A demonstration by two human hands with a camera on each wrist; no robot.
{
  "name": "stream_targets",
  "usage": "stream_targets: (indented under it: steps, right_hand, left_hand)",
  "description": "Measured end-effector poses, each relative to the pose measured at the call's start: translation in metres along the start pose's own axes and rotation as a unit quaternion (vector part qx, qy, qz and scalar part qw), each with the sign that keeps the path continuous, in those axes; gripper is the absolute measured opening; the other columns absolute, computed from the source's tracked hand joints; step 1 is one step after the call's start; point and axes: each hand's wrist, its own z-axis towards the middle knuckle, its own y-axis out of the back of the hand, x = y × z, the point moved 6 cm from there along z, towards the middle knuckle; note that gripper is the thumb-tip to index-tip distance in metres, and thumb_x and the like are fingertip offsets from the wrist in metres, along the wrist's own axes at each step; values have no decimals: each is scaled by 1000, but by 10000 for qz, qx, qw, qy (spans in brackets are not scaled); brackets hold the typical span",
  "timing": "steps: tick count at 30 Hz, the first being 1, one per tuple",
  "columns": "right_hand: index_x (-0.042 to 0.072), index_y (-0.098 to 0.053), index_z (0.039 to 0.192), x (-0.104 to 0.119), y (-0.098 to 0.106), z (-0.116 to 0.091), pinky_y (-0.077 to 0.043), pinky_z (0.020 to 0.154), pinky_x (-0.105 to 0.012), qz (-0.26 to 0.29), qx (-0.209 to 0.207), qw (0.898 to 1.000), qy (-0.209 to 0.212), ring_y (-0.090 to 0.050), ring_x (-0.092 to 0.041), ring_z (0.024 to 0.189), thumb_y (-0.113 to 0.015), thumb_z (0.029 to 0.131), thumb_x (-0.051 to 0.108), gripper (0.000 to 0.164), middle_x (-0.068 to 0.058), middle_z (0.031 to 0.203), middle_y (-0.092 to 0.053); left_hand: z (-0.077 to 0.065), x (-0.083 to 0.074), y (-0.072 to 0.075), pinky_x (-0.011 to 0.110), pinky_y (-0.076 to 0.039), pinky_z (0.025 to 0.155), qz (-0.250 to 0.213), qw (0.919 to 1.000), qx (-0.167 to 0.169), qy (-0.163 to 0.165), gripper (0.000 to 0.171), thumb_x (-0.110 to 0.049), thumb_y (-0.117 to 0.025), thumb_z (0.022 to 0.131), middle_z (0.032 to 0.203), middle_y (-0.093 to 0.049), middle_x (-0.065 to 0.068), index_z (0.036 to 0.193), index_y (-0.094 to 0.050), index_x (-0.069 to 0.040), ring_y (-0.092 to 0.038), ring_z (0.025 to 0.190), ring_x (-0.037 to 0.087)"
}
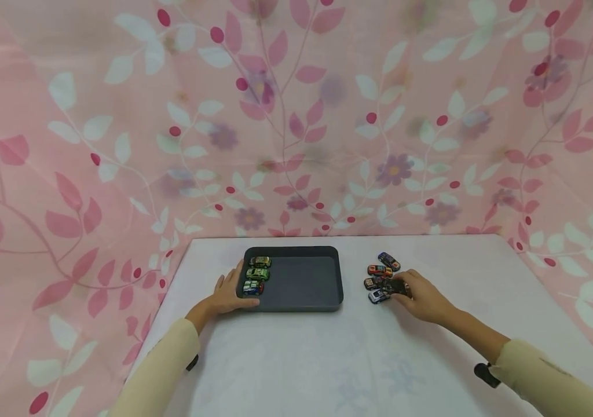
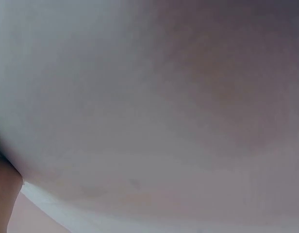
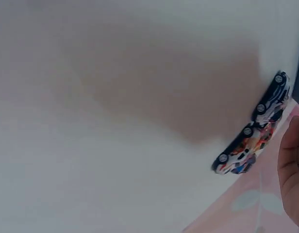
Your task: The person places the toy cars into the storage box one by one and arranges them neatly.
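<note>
My left hand rests against the left side of the dark grey tray, fingers straight along its rim and thumb by the front edge. Three toy cars stand in a column at the tray's left: a yellow-green one, a bright green one and a white-and-blue one. My right hand pinches a dark toy car between thumb and fingers. Around it are a blue car, an orange-red car, a partly hidden orange-and-black car and a silver car.
A white-covered table lies beneath everything. Behind and beside it hangs pink floral cloth. The left wrist view is mostly a pale, blurred surface; the right wrist view shows the tablecloth with cars seen from the side.
</note>
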Motion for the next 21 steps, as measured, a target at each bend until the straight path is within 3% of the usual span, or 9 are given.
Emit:
stream_targets:
  steps: [7,13,21]
  right_hand:
    - [-3,-60,122,18,-8,26,-45,61,-22,366,55,9991,230,-48,-9,73,-73,88,11,39,-12,108,-59]
    - [2,-63,117,41,-18,46,-42,64,-24,396,-97,9977,542,-47,-11,76,-75,88,11,33,-8,99,-59]
    - [3,-62,121,67,-47,74,-49,66,-22,908,228,9955,147,-55,-10,77,-74,89,13,36,-12,112,-59]
  left_hand:
    - [2,3,-2,58,8,120,-114,9999,-27,46,132,-68,-75,70,164,-10,23,160,9,-19,-7,152,41]
    - [2,2,-3,58,7,120,-75,10000,-21,57,131,-67,-74,71,164,-10,25,160,9,-19,-8,152,42]
    - [-2,0,0,61,4,120,-88,9999,-39,95,130,-65,-76,72,163,-12,26,160,7,-15,-11,151,44]
